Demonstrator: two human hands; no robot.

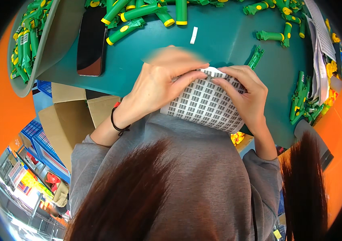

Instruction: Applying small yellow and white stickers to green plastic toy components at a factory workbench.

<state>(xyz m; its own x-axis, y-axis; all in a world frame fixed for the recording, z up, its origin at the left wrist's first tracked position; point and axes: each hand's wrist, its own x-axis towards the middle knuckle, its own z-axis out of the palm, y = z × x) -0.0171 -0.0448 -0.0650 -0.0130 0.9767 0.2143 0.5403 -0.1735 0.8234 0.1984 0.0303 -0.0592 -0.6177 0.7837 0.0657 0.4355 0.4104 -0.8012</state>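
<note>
Between my two hands is a white sheet of barcode stickers point(203, 102), its top edge bent and its lower part hanging toward my lap. My left hand point(161, 78) pinches the top edge between thumb and fingers. On the other side my right hand point(247, 86) grips the same edge, thumb in front and fingers behind. The fingertips of both hands nearly meet there. Just beyond my right hand lies a green plastic part point(256, 57) on the green tabletop point(219, 40). A small white strip point(194, 35) lies past my left hand.
Several green tubes with yellow caps point(126, 30) pile up at the far side. A black phone point(91, 44) lies at the left, beside a grey bin point(54, 40) of green parts. More green parts point(299, 98) and paper sheets point(319, 60) line the right. A cardboard box point(68, 120) stands below left.
</note>
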